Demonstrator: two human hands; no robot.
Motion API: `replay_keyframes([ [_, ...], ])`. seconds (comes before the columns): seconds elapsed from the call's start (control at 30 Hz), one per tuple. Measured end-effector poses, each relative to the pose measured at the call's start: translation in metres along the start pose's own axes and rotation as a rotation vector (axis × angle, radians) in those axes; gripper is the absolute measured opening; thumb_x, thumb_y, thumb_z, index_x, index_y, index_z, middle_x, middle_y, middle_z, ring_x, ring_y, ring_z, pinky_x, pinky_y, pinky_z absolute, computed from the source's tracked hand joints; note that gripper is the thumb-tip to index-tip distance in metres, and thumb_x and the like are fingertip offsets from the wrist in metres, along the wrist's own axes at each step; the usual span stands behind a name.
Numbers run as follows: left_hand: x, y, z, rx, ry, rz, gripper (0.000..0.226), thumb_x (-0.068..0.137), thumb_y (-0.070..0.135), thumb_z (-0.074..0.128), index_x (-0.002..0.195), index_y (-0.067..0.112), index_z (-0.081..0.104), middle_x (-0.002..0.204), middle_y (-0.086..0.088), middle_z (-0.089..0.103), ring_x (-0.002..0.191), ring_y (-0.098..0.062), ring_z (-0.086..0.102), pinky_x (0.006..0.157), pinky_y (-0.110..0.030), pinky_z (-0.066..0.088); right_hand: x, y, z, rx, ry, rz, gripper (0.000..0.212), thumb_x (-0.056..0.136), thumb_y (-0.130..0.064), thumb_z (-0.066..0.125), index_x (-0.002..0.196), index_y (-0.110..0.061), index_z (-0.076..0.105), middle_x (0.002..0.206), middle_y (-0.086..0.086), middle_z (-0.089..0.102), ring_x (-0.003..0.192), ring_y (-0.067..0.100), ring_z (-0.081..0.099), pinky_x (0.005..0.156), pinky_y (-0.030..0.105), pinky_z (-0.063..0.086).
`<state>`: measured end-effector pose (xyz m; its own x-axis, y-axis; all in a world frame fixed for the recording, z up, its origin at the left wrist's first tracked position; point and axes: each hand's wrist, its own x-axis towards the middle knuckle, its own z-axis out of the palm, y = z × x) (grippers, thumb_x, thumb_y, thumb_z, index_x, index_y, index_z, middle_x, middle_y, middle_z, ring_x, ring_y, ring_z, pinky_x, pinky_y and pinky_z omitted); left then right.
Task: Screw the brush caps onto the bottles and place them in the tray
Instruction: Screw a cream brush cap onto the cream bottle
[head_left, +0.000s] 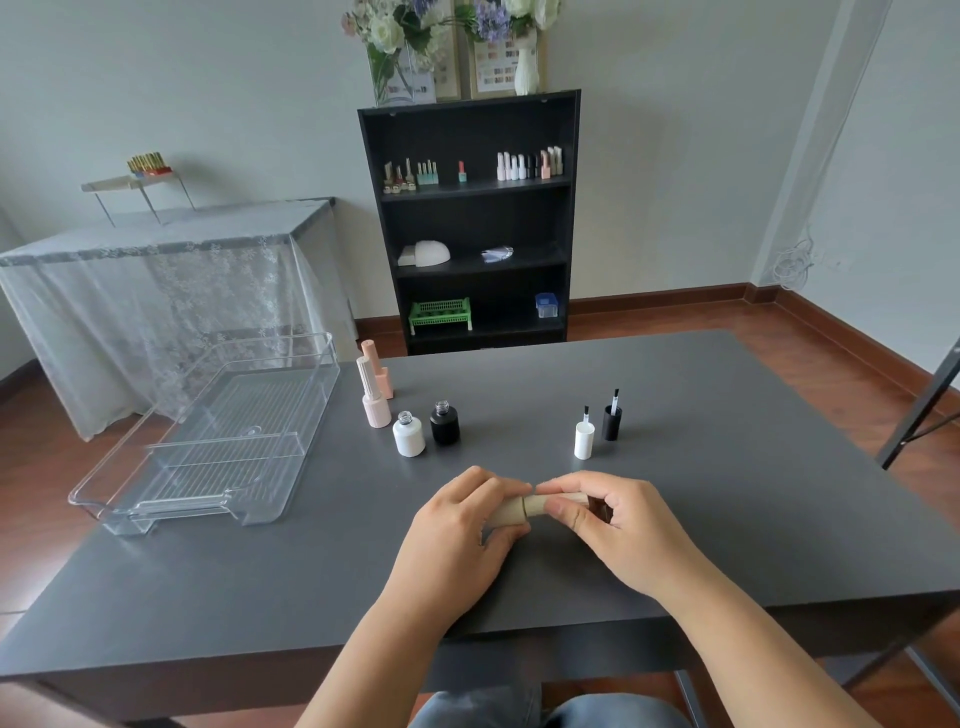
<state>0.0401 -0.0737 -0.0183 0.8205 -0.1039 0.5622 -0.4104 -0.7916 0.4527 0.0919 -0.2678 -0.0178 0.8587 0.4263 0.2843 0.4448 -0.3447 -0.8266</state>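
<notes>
My left hand (457, 525) grips a beige bottle (506, 512) lying sideways over the grey table (727, 519). My right hand (618, 519) pinches its beige cap (540, 504), which meets the bottle's neck. An uncapped white bottle (409, 434) and an uncapped black bottle (445, 423) stand behind my hands. To the right, a white brush cap (584, 436) and a black brush cap (612, 418) stand brush-up. Two capped pink bottles (375, 395) stand by the clear plastic tray (156, 499) at the table's left, which holds nothing.
A black bookshelf (470, 223) with bottles and a green basket stands behind the table. A lace-covered side table (156, 270) is at the back left. A dark metal frame (924, 405) leans at the right edge.
</notes>
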Motion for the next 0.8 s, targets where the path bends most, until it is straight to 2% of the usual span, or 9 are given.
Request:
replay_keyframes([
  [0.07, 0.001, -0.002, 0.000, 0.013, 0.054, 0.003, 0.034, 0.078, 0.017, 0.077, 0.108, 0.027, 0.065, 0.098, 0.012, 0.061, 0.079, -0.006, 0.057, 0.067, -0.019, 0.048, 0.000, -0.001, -0.001, 0.045, 0.043, -0.006, 0.022, 0.086, -0.035, 0.068, 0.106, -0.045, 0.066, 0.073, -0.004, 0.067, 0.064, 0.013, 0.058, 0.064, 0.025, 0.048],
  [0.13, 0.002, -0.007, -0.001, -0.032, 0.170, -0.049, 0.034, 0.078, 0.013, 0.077, 0.108, 0.025, 0.066, 0.102, 0.012, 0.060, 0.084, -0.002, 0.057, 0.070, -0.015, 0.046, -0.001, 0.000, -0.002, 0.101, 0.090, -0.009, 0.026, 0.084, -0.039, 0.066, 0.109, -0.046, 0.062, 0.065, -0.008, 0.057, 0.058, 0.005, 0.048, 0.062, 0.014, 0.042],
  [0.23, 0.005, -0.021, -0.010, -0.115, 0.392, -0.245, 0.036, 0.076, 0.015, 0.079, 0.105, 0.031, 0.066, 0.101, 0.011, 0.056, 0.090, -0.001, 0.056, 0.071, -0.010, 0.042, -0.001, 0.004, -0.003, 0.099, 0.110, 0.003, 0.024, 0.087, -0.036, 0.064, 0.109, -0.046, 0.062, 0.063, -0.011, 0.055, 0.058, 0.002, 0.047, 0.064, 0.010, 0.041],
  [0.3, 0.007, -0.037, -0.021, -0.131, 0.461, -0.420, 0.031, 0.077, 0.027, 0.078, 0.103, 0.037, 0.064, 0.096, 0.013, 0.056, 0.087, 0.000, 0.057, 0.069, -0.014, 0.042, -0.002, 0.006, -0.001, 0.049, 0.081, 0.004, 0.020, 0.089, -0.035, 0.063, 0.105, -0.047, 0.064, 0.064, -0.011, 0.055, 0.058, 0.003, 0.048, 0.063, 0.010, 0.042],
  [0.37, 0.008, -0.057, -0.030, -0.093, 0.441, -0.558, 0.025, 0.079, 0.038, 0.073, 0.102, 0.037, 0.062, 0.095, 0.014, 0.057, 0.088, 0.000, 0.056, 0.071, -0.020, 0.040, -0.002, 0.007, 0.001, -0.006, 0.049, -0.005, 0.017, 0.090, -0.037, 0.060, 0.103, -0.047, 0.064, 0.066, -0.009, 0.057, 0.058, 0.004, 0.050, 0.061, 0.012, 0.042],
  [0.5, 0.010, -0.089, -0.043, -0.121, 0.412, -0.750, 0.018, 0.085, 0.038, 0.066, 0.101, 0.035, 0.058, 0.100, 0.007, 0.061, 0.092, -0.015, 0.058, 0.075, -0.029, 0.038, -0.001, 0.009, 0.002, -0.071, 0.034, -0.016, 0.014, 0.090, -0.038, 0.058, 0.101, -0.046, 0.064, 0.068, -0.007, 0.058, 0.057, 0.005, 0.051, 0.058, 0.013, 0.042],
  [0.63, 0.022, -0.099, -0.045, -0.100, 0.377, -0.798, 0.020, 0.084, 0.031, 0.069, 0.098, 0.032, 0.054, 0.089, 0.009, 0.064, 0.083, -0.010, 0.062, 0.071, -0.029, 0.042, -0.001, 0.009, 0.002, -0.107, 0.042, -0.016, 0.013, 0.091, -0.038, 0.058, 0.098, -0.047, 0.064, 0.067, -0.009, 0.058, 0.055, 0.005, 0.050, 0.056, 0.012, 0.041],
  [0.8, 0.031, -0.108, -0.043, -0.054, 0.400, -0.798, 0.020, 0.084, 0.026, 0.069, 0.100, 0.026, 0.057, 0.082, 0.013, 0.060, 0.084, -0.014, 0.062, 0.073, -0.030, 0.042, -0.001, 0.009, 0.002, -0.126, 0.038, -0.015, 0.013, 0.091, -0.040, 0.056, 0.098, -0.045, 0.065, 0.067, -0.008, 0.058, 0.056, 0.006, 0.051, 0.055, 0.013, 0.042],
])
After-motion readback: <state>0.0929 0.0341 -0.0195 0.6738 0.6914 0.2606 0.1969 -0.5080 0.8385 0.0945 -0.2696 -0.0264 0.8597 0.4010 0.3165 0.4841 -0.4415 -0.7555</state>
